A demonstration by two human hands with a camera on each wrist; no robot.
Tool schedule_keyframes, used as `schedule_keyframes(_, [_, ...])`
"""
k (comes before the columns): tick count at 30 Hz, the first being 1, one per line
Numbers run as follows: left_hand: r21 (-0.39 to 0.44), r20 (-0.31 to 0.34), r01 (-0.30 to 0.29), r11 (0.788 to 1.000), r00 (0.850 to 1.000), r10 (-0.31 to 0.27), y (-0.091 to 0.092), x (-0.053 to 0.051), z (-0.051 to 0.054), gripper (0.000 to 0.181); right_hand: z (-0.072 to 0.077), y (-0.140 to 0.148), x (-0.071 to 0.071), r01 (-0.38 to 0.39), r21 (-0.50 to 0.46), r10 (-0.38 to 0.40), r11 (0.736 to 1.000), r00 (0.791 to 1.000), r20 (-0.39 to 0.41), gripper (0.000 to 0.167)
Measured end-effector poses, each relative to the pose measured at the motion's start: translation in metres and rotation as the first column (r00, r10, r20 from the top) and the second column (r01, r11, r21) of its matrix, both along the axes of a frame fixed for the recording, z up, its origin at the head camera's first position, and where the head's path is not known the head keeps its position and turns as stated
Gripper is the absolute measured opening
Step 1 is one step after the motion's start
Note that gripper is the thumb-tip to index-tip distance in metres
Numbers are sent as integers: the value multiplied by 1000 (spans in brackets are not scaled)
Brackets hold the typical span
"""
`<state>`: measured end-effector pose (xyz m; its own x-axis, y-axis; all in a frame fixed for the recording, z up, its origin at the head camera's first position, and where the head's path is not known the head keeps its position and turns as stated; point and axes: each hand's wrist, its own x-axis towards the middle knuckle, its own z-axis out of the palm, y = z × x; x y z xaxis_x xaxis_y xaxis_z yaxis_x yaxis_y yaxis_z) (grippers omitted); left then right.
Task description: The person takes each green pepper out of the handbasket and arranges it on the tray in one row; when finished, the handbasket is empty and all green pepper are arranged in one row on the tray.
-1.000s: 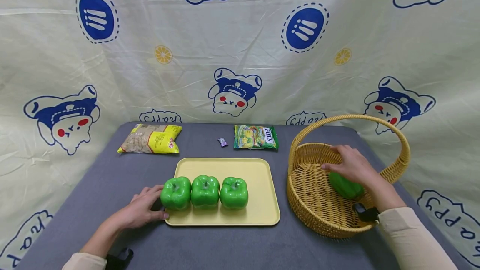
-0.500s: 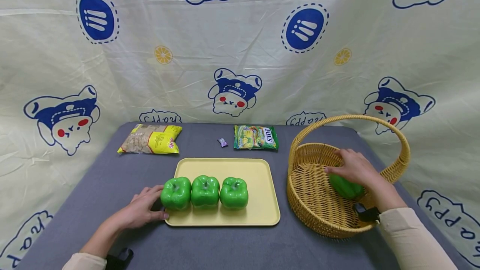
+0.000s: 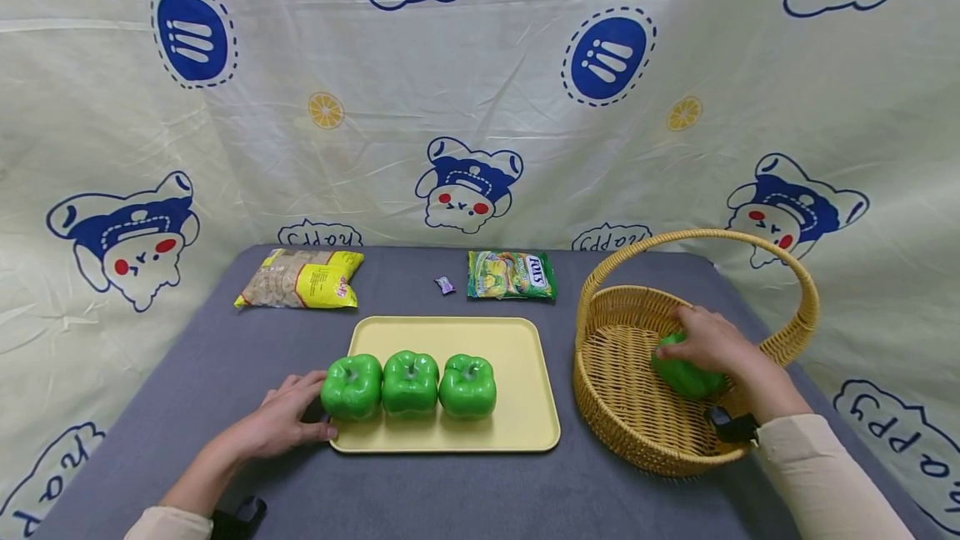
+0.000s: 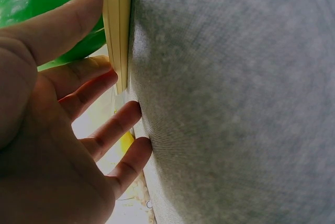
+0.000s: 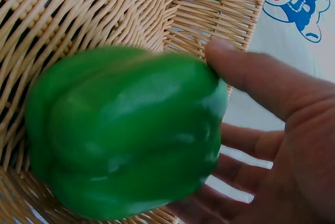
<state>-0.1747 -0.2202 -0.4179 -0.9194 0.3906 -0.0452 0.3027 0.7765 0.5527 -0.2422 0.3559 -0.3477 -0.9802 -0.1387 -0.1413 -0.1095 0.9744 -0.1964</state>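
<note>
My right hand (image 3: 708, 342) reaches into the wicker basket (image 3: 626, 432) and holds a green bell pepper (image 3: 686, 377) lying on its side there. In the right wrist view, the thumb lies on one side of this bell pepper (image 5: 125, 135) and the fingers reach round the other, partly hidden. Three more green bell peppers, the left one (image 3: 352, 387), the middle one (image 3: 410, 384) and the right one (image 3: 468, 387), stand in a row on the yellow tray (image 3: 525, 407). With fairly straight fingers, my left hand (image 3: 281, 417) touches the tray's left edge; its thumb rests against the rim (image 4: 116, 30).
Behind the tray lie a yellow-and-clear snack bag (image 3: 300, 277), a small purple packet (image 3: 445, 284) and a green packet (image 3: 512, 275). The basket's tall handle (image 3: 701, 235) arches over the right forearm. A printed cloth (image 3: 480, 65) hangs behind the grey table (image 3: 450, 494).
My right hand has lowered onto the bell pepper in the basket, its thumb closing in, and the bell pepper has shifted slightly left. The left hand and the tray stay put.
</note>
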Motion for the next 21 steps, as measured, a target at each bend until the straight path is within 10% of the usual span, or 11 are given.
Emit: schedule_keyframes(21, [-10,9,3,1000,1000,-2,1,1,0,71,-11,-12,-1,-206,-174,197,963,978,-66,73])
